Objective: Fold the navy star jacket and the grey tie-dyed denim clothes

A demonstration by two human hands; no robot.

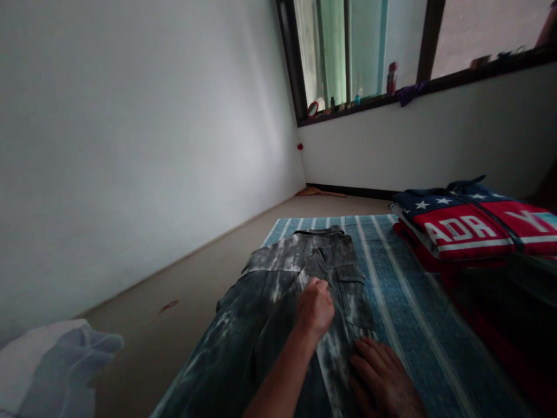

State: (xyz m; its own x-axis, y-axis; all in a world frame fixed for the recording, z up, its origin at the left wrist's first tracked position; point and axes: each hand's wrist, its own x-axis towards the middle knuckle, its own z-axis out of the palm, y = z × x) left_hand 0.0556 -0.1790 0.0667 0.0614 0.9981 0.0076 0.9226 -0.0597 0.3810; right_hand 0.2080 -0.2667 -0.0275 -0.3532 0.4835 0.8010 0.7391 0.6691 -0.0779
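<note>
A dark grey denim shirt [282,261] with whitish faded patches lies spread on the blue striped mat, its collar at the far end and a flap pocket on the right side. My left hand [316,306] is closed over the shirt's middle, its fingers curled in on a folded strip of the cloth that looks like a sleeve. Lower and to the right, my right hand [380,371] rests palm down with fingers stretched out along the shirt's right edge. The underside of each hand is hidden.
Folded clothes lie at the right, with a red and navy starred jacket [470,223] on top. The striped mat [391,261] lies beneath the shirt. White cloth [52,366] is at lower left. Bottles and a mirror line the window sill [365,104]; a broom [319,191] lies by the wall.
</note>
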